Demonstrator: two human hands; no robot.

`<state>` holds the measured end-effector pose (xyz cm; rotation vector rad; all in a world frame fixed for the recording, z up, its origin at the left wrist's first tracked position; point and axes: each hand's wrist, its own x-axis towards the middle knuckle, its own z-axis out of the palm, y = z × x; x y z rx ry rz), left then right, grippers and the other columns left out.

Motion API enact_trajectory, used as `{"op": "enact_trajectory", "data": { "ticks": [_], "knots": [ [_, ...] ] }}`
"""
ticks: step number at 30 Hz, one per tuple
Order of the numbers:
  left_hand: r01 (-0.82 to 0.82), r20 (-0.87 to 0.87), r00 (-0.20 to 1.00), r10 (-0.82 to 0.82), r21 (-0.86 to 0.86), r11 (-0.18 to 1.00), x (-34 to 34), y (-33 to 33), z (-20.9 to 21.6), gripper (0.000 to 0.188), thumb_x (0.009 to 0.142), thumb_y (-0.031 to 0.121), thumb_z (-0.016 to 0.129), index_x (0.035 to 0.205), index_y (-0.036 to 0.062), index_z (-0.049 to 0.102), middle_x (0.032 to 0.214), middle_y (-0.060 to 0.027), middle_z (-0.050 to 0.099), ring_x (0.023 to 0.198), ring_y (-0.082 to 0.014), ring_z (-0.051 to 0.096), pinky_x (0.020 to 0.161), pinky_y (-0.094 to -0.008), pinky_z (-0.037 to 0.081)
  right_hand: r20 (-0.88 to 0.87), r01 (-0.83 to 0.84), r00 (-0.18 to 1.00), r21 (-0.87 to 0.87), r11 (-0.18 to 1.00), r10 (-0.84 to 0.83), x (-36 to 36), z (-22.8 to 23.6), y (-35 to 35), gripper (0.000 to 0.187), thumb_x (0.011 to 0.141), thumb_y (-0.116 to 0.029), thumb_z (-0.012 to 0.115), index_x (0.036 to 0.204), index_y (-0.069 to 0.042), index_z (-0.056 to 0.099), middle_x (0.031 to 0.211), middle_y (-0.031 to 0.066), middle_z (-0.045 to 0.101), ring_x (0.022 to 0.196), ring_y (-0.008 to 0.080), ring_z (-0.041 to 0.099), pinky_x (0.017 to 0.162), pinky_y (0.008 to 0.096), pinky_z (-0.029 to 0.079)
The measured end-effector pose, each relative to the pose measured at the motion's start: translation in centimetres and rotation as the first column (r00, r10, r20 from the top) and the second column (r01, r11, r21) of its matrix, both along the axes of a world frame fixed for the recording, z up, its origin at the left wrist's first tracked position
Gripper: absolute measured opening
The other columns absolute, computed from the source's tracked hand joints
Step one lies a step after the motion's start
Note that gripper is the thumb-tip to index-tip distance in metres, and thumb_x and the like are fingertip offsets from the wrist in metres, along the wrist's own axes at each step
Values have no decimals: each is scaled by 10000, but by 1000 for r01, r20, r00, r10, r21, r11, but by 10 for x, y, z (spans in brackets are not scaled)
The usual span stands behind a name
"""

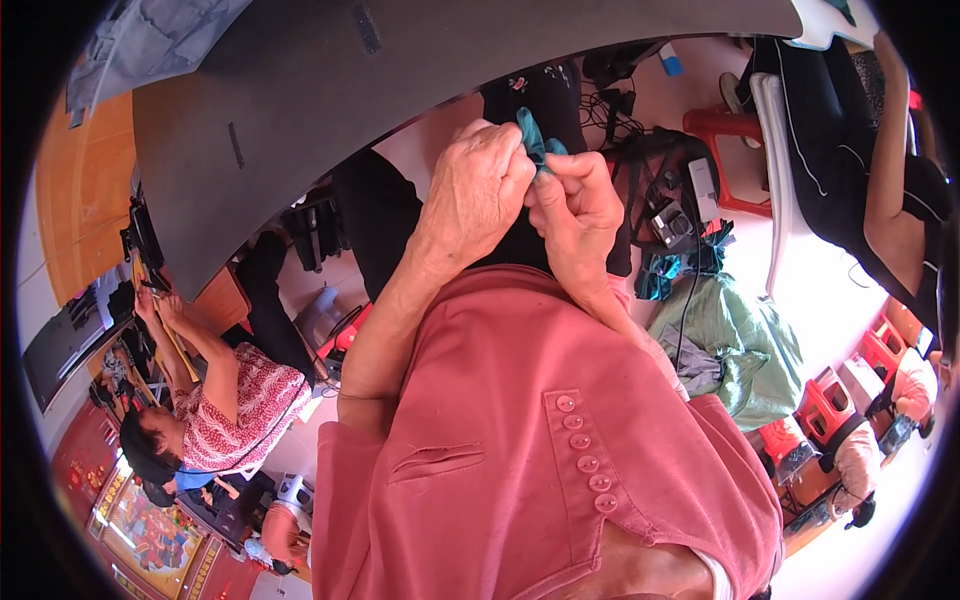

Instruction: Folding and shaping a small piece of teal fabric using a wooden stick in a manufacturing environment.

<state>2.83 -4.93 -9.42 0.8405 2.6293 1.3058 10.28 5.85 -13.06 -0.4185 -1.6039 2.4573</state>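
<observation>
A small piece of teal cloth (pixel 530 132), bunched or folded, is held up in front of my lap, just off the near edge of the dark table. My left hand (pixel 470 190) is closed round its left side, with the knuckles up. Thumb and fingers of my right hand (pixel 578 205) pinch the same cloth from the right. The two hands almost touch, and part of the cloth is hidden between my fingers.
The dark table (pixel 300 110) spans the top, with grey fabric (pixel 165 45) at its far left. At right are a red stool (pixel 728 135), a green sack (pixel 740 340) and cables. A co-worker in a patterned top (pixel 250 410) sits at left; another person's arm (pixel 887 180) is at far right.
</observation>
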Motion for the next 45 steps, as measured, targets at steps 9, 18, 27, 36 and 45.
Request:
{"op": "enact_trajectory", "data": {
  "ticks": [9, 18, 27, 36, 45],
  "knots": [
    [34, 82, 996, -39, 52, 998, 4, -4, 8, 131, 807, 66, 452, 729, -38, 436, 674, -186, 471, 634, -364, 478, 591, -421, 393, -204, -370, 903, -816, 444, 379, -7, -14, 21, 95, 919, -68, 537, 995, -94, 487, 648, 65, 514, 439, 18, 298, 369, 171, 195],
    [-32, 68, 997, 28, 48, 998, 8, -6, 7, 141, 804, 67, 458, 719, -39, 417, 667, -186, 457, 635, -359, 478, 584, -430, 382, -73, -288, 947, -619, 730, 312, -5, -5, 15, 77, 919, -79, 541, 972, -77, 485, 626, 37, 479, 444, 16, 287, 369, 169, 205],
    [-17, 128, 992, 13, 33, 999, 2, -13, -1, 155, 800, 66, 454, 701, -38, 395, 659, -181, 440, 616, -349, 453, 581, -428, 377, 22, -282, 942, -488, 826, 335, -10, -9, 9, 91, 924, -107, 546, 934, -71, 463, 619, 39, 491, 452, 23, 320, 361, 180, 214],
    [112, -34, 993, -111, 58, 992, 1, -11, 6, 152, 801, 69, 467, 711, -35, 402, 666, -181, 450, 626, -346, 454, 592, -432, 385, -173, -411, 880, -744, 527, 443, -16, -16, 18, 57, 941, -116, 511, 926, -105, 457, 577, -6, 377, 440, 25, 246, 365, 176, 185],
    [-191, 336, 934, 125, 171, 967, 11, -22, 2, 119, 791, 43, 552, 894, -16, 547, 784, -142, 584, 734, -273, 572, 681, -367, 464, 40, -148, 987, -108, 983, 153, -7, 7, 7, 95, 907, -54, 553, 952, -30, 473, 695, 41, 565, 505, 34, 436, 422, 162, 319]
  ]
}}
